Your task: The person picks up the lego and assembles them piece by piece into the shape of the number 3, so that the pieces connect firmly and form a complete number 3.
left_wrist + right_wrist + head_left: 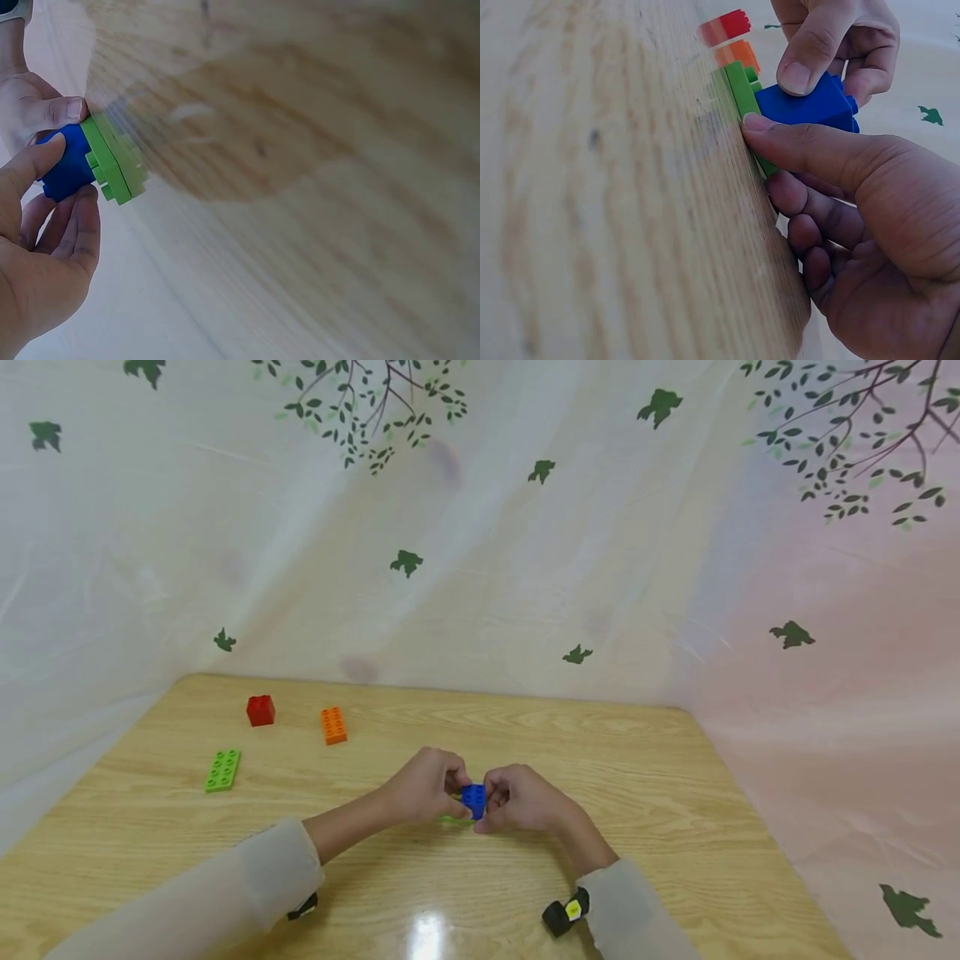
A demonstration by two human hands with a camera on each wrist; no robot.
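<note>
Pale wood-grained table (637, 752), red brick (261, 711) sat toward the left, orange brick (333, 726) lay near it, lime-green brick (222, 771) lay closer

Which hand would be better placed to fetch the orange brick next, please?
Probably the left hand: it is nearer the orange brick, though it grips the blue brick; the right hand sits farther away.

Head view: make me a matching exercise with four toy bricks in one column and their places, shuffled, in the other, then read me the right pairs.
Bricks
1. Red block
2. Blue block
3. Orange eight-stud brick
4. Loose green eight-stud brick

Places
A. In the grip of the left hand
B. Farthest left of the loose pieces
C. Farthest right of the loose pieces
D. Middle of the loose pieces, counting left to right

Pairs: 1-D, 2-A, 3-C, 4-B
</note>
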